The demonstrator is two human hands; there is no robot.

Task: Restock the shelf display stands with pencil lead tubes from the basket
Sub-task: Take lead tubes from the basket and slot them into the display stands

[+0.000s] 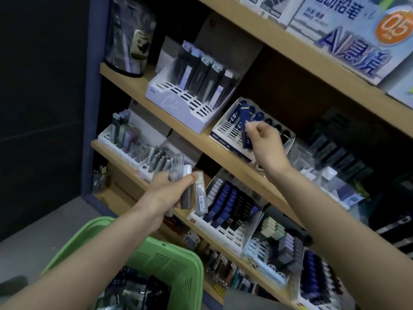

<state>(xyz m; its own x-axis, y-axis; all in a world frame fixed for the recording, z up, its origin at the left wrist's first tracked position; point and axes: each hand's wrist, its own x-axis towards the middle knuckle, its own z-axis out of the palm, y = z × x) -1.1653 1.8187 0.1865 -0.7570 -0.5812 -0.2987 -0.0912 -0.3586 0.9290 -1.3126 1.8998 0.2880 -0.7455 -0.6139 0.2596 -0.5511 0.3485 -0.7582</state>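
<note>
My right hand (pixel 264 144) pinches a dark blue pencil lead tube (pixel 245 128) with a yellow-green stripe, held upright over the white display stand (pixel 220 130) on the middle shelf. That stand holds a few blue tubes at its left and several empty round slots (pixel 277 127) to the right. Lower down, my left hand (pixel 172 191) grips a bundle of grey and clear lead tubes (pixel 194 193) in front of the lower shelf. The green basket (pixel 178 262) sits at the bottom, with dark packets (pixel 134 291) inside.
A white stand with grey-black tubes (pixel 194 86) stands left of the blue stand. Below, a stand of blue and black HB tubes (pixel 230 206) fills the lower shelf. Wooden shelf edges (pixel 312 54) run diagonally. A dark wall and grey floor (pixel 44 231) lie to the left.
</note>
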